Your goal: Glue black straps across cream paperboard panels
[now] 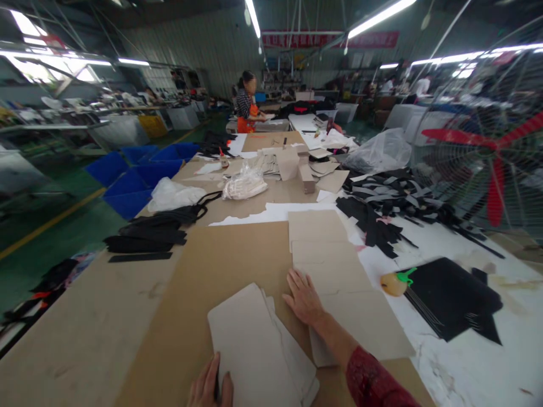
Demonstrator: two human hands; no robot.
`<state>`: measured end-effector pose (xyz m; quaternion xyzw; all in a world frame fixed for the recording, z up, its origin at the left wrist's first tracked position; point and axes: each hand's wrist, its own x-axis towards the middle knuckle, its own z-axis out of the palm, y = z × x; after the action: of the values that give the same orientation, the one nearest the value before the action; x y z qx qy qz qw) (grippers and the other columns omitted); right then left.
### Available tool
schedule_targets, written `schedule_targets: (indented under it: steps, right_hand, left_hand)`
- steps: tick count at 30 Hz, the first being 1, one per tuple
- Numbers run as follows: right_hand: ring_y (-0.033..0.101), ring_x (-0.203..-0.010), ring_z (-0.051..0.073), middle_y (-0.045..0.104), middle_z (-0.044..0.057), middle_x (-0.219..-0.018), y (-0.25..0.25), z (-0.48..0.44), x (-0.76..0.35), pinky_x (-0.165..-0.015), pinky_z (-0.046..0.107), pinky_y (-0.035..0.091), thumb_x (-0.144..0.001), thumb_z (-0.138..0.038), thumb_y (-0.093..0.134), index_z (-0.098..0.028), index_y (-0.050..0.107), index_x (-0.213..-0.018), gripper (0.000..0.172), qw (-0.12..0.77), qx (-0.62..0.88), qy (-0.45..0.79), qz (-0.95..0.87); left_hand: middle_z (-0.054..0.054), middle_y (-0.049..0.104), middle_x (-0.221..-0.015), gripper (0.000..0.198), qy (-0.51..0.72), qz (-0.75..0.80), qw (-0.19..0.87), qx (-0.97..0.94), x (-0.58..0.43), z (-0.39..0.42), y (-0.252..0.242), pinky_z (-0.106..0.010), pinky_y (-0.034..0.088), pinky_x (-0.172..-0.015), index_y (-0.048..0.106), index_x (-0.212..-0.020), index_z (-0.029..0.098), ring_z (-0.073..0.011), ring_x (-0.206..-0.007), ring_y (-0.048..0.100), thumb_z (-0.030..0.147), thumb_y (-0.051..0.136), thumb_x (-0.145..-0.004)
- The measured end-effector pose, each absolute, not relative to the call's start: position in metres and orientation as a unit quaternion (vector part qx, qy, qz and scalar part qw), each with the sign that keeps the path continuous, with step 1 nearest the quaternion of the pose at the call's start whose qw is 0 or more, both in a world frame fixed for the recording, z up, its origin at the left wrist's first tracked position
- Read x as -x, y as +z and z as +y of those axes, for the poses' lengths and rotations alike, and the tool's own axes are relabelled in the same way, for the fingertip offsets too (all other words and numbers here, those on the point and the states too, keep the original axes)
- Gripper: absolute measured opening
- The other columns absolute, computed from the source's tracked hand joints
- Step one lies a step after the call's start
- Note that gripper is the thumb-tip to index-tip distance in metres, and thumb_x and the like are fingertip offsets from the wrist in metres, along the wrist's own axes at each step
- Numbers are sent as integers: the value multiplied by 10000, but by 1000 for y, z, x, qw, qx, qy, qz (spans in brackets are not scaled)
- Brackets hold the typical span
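My left hand (208, 385) is at the lower edge of the view, closed at the left side of a loose stack of grey cardboard pieces (250, 345). Its thumb lies over the top piece, and a dark sliver shows between thumb and fingers; I cannot tell what it is. My right hand (303, 297) rests flat with spread fingers on the left edge of a row of overlapping cardboard sheets (328, 257). Stack and row both lie on a large brown board (229, 254).
Black sheets (456, 294) and an orange round object with a green top (394, 284) lie right. Black strips (403, 195) and a red-bladed fan (492, 144) stand beyond. Left are black fabric pieces (148, 229) and blue bins (139, 178). A person (248, 104) stands ahead.
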<state>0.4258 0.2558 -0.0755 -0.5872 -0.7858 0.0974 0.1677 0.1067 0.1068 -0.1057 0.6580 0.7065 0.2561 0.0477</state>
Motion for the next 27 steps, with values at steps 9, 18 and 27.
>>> schedule_targets:
  steps: [9, 18, 27]
  right_hand:
    - [532, -1195, 267, 598, 162, -1266, -91, 146, -379, -1035, 449, 429, -919, -299, 456, -140, 573, -1264, 398, 315, 617, 187, -696]
    - [477, -1223, 331, 561, 182, -1315, -67, 131, -331, -997, 500, 390, -887, -278, 477, -152, 584, -1213, 365, 298, 684, 141, -650]
    - [594, -675, 176, 674, 28, -756, -32, 104, -311, -643, 265, 452, -910, -347, 431, -209, 661, -881, 270, 342, 713, 288, -540]
  left_hand:
    - [-128, 623, -1294, 484, 243, 700, 47, -670, -128, 97, -82, -460, 456, -1020, 484, -1387, 172, -263, -1177, 581, 293, 495, -918]
    - [-105, 630, -1284, 463, 259, 704, 61, -659, -129, 97, -78, -431, 464, -995, 504, -1364, 176, -257, -1146, 587, 312, 498, -922]
    - [-114, 613, -1312, 456, 251, 687, 75, -677, -117, 101, -90, -421, 433, -1005, 537, -1339, 158, -268, -1163, 564, 353, 371, -962]
